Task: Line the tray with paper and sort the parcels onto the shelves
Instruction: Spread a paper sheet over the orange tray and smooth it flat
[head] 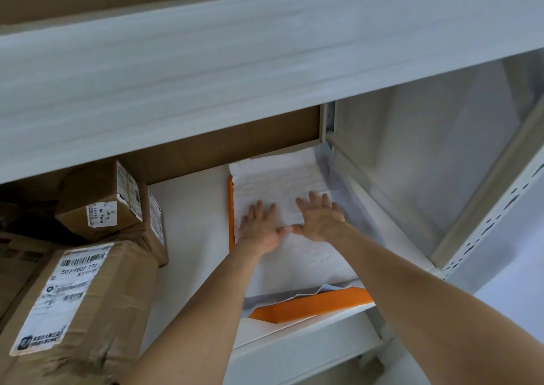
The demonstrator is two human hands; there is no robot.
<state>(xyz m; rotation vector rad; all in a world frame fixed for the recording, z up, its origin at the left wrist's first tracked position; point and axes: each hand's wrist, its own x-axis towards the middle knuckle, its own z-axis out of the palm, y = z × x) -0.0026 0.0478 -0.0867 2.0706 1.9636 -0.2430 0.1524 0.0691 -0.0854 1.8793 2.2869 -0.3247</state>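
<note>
Both the left hand (259, 225) and right hand (319, 217) lie flat, fingers spread and grasping nothing, on the paper (279, 184), whose long axis stretches ahead of the fingertips inside the orange tray (312, 302).

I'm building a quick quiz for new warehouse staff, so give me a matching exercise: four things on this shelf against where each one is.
Things:
1. tray
2. paper
3. parcels
4. left hand

Places:
A. stacked at the left end of the shelf
B. flat on the paper, thumb meeting the right hand
C. on the shelf's right part, orange rim showing
D. spread inside the tray

Pairs: 1-C, 2-D, 3-A, 4-B
</note>
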